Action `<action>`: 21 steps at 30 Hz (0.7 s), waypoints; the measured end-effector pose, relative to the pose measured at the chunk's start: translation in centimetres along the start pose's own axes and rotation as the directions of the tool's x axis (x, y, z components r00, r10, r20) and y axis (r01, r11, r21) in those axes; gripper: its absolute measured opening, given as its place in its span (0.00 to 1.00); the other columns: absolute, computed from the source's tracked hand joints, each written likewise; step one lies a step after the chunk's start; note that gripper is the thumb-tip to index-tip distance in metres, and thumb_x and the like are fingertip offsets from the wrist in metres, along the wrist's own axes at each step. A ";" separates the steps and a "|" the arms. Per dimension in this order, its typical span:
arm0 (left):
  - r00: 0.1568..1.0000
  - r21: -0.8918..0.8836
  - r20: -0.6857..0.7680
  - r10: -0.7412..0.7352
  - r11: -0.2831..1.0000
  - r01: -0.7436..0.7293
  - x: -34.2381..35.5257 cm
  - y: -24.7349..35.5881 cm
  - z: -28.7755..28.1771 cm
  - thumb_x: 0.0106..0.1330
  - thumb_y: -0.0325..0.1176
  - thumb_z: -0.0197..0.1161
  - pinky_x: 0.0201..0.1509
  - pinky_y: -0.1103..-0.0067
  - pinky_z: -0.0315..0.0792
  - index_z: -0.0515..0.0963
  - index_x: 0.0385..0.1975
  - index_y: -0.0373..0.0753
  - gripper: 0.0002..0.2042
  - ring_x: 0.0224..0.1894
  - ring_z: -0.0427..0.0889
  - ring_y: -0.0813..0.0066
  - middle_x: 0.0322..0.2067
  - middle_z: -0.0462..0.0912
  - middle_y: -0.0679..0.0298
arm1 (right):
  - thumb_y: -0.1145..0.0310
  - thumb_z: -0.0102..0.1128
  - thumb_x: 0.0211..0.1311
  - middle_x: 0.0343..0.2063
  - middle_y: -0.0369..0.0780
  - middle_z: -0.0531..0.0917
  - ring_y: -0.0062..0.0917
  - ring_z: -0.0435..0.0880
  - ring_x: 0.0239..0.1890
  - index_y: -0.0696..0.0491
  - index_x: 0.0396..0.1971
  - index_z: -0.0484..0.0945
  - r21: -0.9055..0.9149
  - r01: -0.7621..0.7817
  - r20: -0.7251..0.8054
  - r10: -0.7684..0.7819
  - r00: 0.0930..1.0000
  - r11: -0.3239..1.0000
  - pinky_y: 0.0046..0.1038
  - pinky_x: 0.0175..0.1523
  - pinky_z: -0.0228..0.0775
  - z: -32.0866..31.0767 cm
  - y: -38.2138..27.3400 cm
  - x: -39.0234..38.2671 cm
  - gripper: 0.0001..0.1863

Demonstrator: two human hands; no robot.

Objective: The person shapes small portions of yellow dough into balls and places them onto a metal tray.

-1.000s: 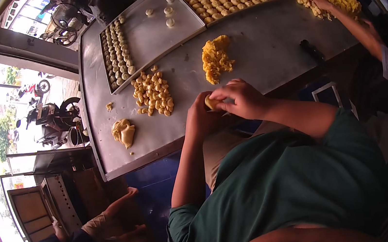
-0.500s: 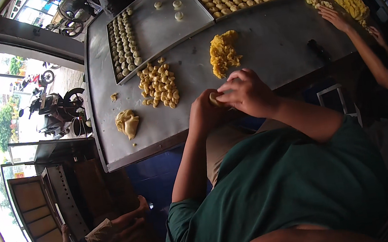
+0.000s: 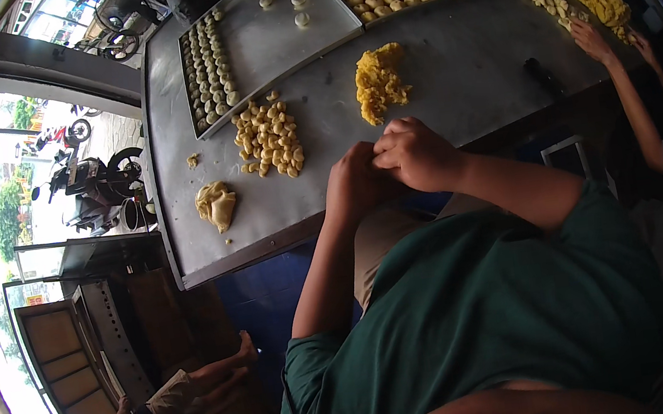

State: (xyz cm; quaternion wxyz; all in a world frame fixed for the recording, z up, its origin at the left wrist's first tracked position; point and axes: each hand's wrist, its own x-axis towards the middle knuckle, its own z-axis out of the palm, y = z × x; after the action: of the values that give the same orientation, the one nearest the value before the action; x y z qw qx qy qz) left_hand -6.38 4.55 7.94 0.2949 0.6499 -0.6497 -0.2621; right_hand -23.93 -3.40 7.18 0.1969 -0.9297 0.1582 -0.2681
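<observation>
The left hand (image 3: 357,177) and the right hand (image 3: 417,154) are meeting at the near edge of the metal surface (image 3: 463,64), their fingers curling closely together. Whether they are enclosing anything cannot be told, since the knuckles are covering the space between them.

The crumbly yellow mass (image 3: 381,83) is lying on the surface straight beyond the fingers, near but apart from them. Its long axis is running away from them, the far end leaning slightly right, and the right hand's fingers are sitting nearest its close end.

Left of the fingers, a pile of small dough pieces (image 3: 268,141) is resting nearer the left hand; farther left, a smooth dough lump (image 3: 217,207) is lying alone.

The left forearm is rising steeply, leaning a little right, while the right forearm is slanting in from the lower right, its hand's back facing up. Well to the fingers' right, a co-worker's hand (image 3: 593,43) is reaching toward pale dough pieces (image 3: 546,1).
</observation>
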 end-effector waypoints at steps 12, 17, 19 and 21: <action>0.987 -0.069 -0.163 0.009 0.997 -0.021 0.1 -0.4 1.4 0.53 0.32 0.77 0.43 0.70 0.80 0.79 0.41 0.35 0.18 0.38 0.89 0.59 0.34 0.88 0.54 | 0.71 0.77 0.53 0.48 0.41 0.81 0.33 0.80 0.53 0.48 0.65 0.76 0.192 -0.307 -0.170 0.339 0.925 0.932 0.36 0.61 0.71 -0.6 -0.8 0.6 0.36; 0.997 -0.026 -0.071 0.008 1.000 -0.010 0.5 0.2 0.1 0.60 0.36 0.76 0.44 0.72 0.80 0.83 0.40 0.34 0.14 0.36 0.90 0.67 0.32 0.90 0.58 | 0.60 0.74 0.66 0.47 0.36 0.80 0.27 0.81 0.51 0.48 0.64 0.76 0.790 -0.238 -0.030 0.422 0.906 0.565 0.32 0.58 0.75 0.2 1.4 1.9 0.28; 0.967 -0.377 -0.087 -0.239 0.907 0.190 0.3 0.1 -0.1 0.66 0.35 0.72 0.54 0.68 0.79 0.84 0.47 0.34 0.14 0.50 0.88 0.60 0.44 0.90 0.55 | 0.55 0.70 0.69 0.46 0.35 0.80 0.24 0.82 0.49 0.47 0.62 0.76 0.932 -0.331 0.177 0.613 0.770 0.148 0.32 0.56 0.76 1.0 1.7 0.9 0.26; 0.971 -0.374 -0.234 -0.038 0.926 -0.054 1.5 -0.3 0.5 0.70 0.34 0.68 0.61 0.68 0.75 0.83 0.53 0.34 0.16 0.58 0.83 0.60 0.53 0.85 0.51 | 0.43 0.61 0.74 0.47 0.34 0.82 0.21 0.84 0.45 0.46 0.56 0.78 0.832 -0.408 0.555 0.563 0.613 -0.375 0.31 0.52 0.80 2.2 1.4 0.2 0.24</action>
State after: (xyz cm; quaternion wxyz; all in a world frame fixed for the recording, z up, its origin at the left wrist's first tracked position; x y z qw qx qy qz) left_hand -6.52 3.06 7.47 0.4912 0.6046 -0.5498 -0.3015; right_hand -22.81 -4.05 4.95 0.8734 -0.2945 0.3155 -0.2257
